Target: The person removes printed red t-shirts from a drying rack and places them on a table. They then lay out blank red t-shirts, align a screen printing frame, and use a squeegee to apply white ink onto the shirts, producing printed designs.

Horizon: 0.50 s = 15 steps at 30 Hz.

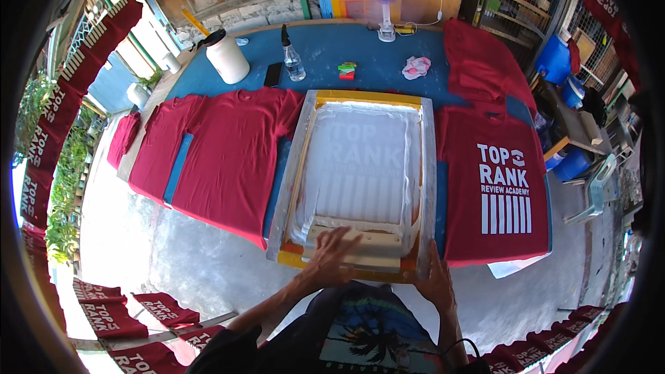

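A screen printing frame lies on the table in front of me, white ink streaked over its mesh. Pale lettering and stripes show through the mesh. Across its near end rests a wide squeegee. My left hand is over the squeegee's left end, fingers stretched and apart, slightly blurred; whether it touches the squeegee is unclear. At the near right corner, my right hand grips the frame's edge. A maroon shirt with a white print lies flat to the right. A plain maroon shirt lies to the left.
Behind the frame, the blue table carries a white tub, a spray bottle, a dark phone, a small fan and a crumpled cloth. Printed shirts hang around me. A chair stands at right.
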Available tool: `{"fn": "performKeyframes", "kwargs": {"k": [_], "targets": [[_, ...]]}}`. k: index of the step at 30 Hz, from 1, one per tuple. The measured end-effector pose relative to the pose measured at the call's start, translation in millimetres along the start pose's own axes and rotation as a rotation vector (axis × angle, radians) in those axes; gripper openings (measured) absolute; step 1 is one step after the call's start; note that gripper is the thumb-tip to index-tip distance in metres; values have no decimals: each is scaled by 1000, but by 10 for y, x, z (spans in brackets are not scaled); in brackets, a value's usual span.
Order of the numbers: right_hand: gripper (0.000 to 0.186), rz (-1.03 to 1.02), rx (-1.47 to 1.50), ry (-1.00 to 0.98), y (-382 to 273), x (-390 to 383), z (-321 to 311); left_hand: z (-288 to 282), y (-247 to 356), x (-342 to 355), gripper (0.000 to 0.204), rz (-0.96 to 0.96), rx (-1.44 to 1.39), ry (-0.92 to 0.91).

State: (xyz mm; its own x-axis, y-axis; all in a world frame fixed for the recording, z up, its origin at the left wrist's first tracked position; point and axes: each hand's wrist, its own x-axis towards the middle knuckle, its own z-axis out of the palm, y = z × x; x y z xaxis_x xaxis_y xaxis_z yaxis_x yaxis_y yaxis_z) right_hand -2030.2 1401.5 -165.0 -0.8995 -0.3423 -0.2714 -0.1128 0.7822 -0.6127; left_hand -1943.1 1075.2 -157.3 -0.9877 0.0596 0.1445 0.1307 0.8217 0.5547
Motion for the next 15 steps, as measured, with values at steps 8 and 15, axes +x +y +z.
{"fn": "performKeyframes", "kwargs": {"k": [8, 15], "targets": [[83, 39, 192, 237, 129, 219, 224, -332, -882, -657, 53, -777, 20, 546], [64, 232, 223, 197, 234, 362, 173, -459, -1242, -732, 62, -939, -331, 344]]}}
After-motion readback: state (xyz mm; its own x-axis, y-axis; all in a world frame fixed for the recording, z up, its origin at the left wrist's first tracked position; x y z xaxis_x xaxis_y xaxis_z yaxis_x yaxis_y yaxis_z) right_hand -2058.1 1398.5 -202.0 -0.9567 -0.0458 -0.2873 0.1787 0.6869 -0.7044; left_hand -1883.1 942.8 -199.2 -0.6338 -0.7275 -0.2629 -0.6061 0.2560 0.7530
